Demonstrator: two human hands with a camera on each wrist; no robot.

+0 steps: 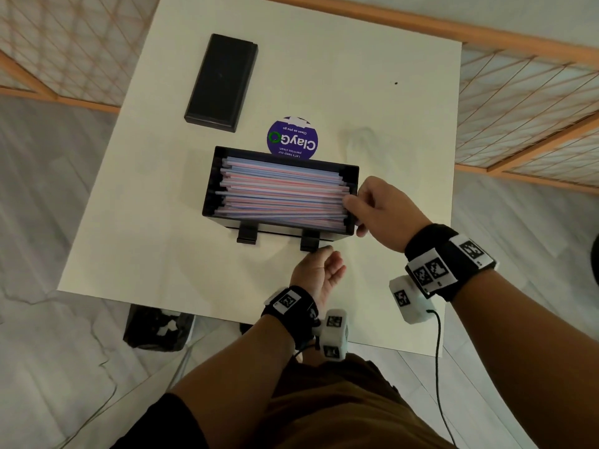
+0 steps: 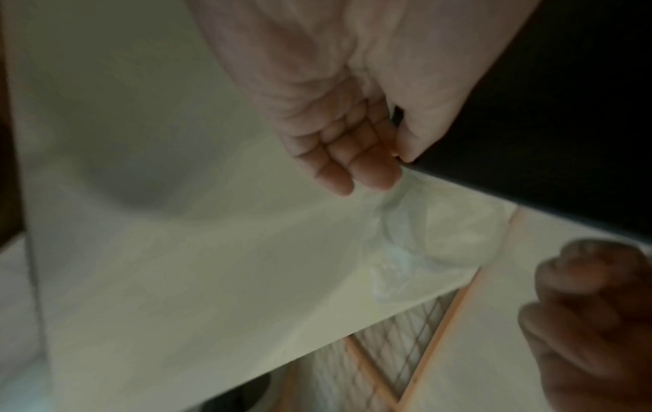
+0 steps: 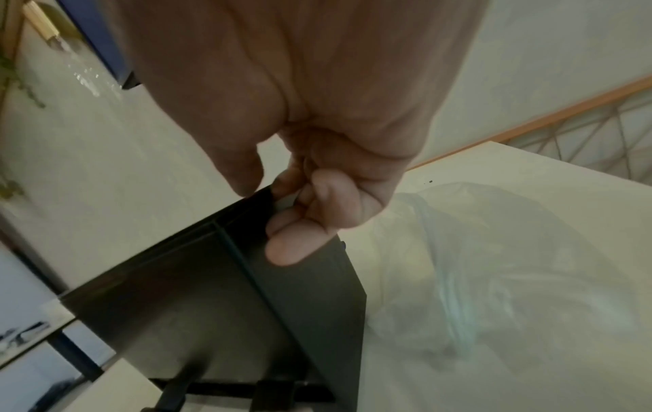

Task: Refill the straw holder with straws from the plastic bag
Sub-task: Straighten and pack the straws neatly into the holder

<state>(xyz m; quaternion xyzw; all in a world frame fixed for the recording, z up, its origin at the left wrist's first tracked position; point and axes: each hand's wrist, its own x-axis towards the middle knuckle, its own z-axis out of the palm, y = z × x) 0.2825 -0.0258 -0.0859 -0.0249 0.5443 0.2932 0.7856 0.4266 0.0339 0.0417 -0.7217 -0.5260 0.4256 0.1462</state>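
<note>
Black straw holder (image 1: 214,189) sits mid-counter (image 1: 372,102), packed with straws (image 1: 282,196); right hand (image 1: 379,212) grips its right end wall, left hand (image 1: 319,270) relaxed, holding nothing, just before it; clear plastic bag (image 3: 494,278) lies beside.

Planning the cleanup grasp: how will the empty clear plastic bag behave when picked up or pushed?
The plastic bag lies crumpled and thin on the table, so it is probably floppy and very light. A push would likely crumple or slide it. A pinch probably suits it best.

White table (image 1: 372,102): holder (image 1: 223,226), lid (image 1: 222,82), bag (image 1: 363,140).
</note>
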